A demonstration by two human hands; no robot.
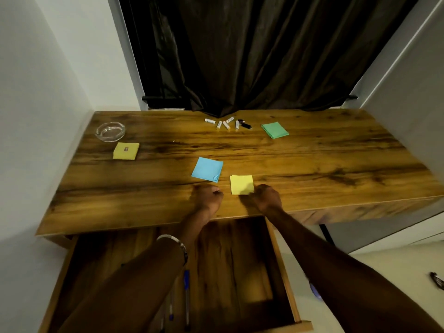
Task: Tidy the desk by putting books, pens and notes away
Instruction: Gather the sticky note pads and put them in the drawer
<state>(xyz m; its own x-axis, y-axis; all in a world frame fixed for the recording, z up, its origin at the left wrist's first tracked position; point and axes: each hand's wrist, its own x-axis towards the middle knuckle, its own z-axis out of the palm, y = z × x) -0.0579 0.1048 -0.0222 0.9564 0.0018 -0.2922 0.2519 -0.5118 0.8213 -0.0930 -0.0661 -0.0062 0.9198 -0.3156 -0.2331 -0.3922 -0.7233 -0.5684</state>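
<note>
On the wooden desk [312,164] a yellow sticky note [241,184] lies flat near the front edge. My right hand [266,198] has its fingers curled onto the note's near right corner. My left hand [207,197] rests as a closed fist on the desk just left of it, with nothing visible in it. A blue note [207,168] with a curled corner lies just beyond my left hand. A yellow sticky pad [126,151] sits at the left and a green note [274,130] at the back right. Below, the open drawer [281,260] holds blue pens [186,284].
Several white batteries [223,123] and a small black object [245,125] lie at the back by the dark curtain [240,56]. A glass ashtray [110,131] stands at the back left. White walls close in on both sides. The drawer juts out under my forearms.
</note>
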